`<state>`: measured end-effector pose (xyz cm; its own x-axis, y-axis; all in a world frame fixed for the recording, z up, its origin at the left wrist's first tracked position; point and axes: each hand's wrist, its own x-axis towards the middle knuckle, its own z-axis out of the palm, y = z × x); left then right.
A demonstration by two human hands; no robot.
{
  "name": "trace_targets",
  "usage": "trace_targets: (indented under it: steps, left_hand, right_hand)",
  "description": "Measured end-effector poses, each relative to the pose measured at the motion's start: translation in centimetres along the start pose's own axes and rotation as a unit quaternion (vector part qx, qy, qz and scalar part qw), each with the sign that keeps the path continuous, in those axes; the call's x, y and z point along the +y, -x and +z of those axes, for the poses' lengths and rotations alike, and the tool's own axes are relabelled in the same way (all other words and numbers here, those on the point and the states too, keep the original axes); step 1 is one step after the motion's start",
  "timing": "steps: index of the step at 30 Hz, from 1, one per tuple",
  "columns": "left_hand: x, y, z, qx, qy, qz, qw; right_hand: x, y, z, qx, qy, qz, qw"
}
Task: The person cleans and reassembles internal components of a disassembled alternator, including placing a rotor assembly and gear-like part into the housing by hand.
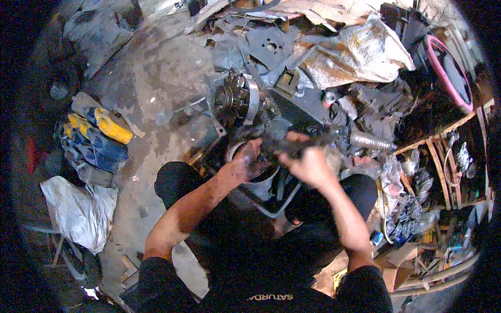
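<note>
Head view, far left: a heap of blue-and-yellow items [102, 146] lies on the stained floor [151, 109], with a crumpled whitish sack [86, 214] nearer the person. Further right, a dark mechanical assembly [227, 98] with a curved metal band [252, 101] sits beyond the hands. The left hand [250, 160], smeared with dark grime, is over a round metal container [261, 189] between the knees [175, 182]; its fingers are partly hidden, so I cannot tell whether its grip is wide or narrow. Just beside it, toward the container's right side, is a dark, blurred part [297, 149]. The right hand [311, 167] has its grip around this part, whose exact shape is lost in the blur. Behind it lies a black boxy piece [300, 109]. Past these come a silvery ribbed tube [371, 141], a brown-stained silvery sheet [360, 55], a wooden frame [438, 172] and a pink-rimmed oval object [440, 73].
</note>
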<state>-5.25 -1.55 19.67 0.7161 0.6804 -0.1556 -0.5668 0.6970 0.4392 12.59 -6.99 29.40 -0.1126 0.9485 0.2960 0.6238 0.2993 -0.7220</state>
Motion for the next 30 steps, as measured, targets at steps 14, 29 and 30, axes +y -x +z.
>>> trace_targets:
  steps: [14, 29, 30]
  left_hand:
    - [1.6, 0.8, 0.2, 0.102, -0.174, 0.017, 0.979]
    - [2.4, 2.9, 3.0, 0.120, -0.321, 0.002, 0.939]
    - [2.1, 2.8, 1.9, 0.102, -0.340, 0.040, 0.934]
  right_hand:
    - [6.1, -2.6, -0.8, 0.024, 0.160, 0.188, 0.969]
    - [8.0, -0.3, 2.1, -0.086, -0.050, 0.141, 0.985]
    - [8.8, 0.2, 1.8, -0.091, 0.027, 0.138, 0.986]
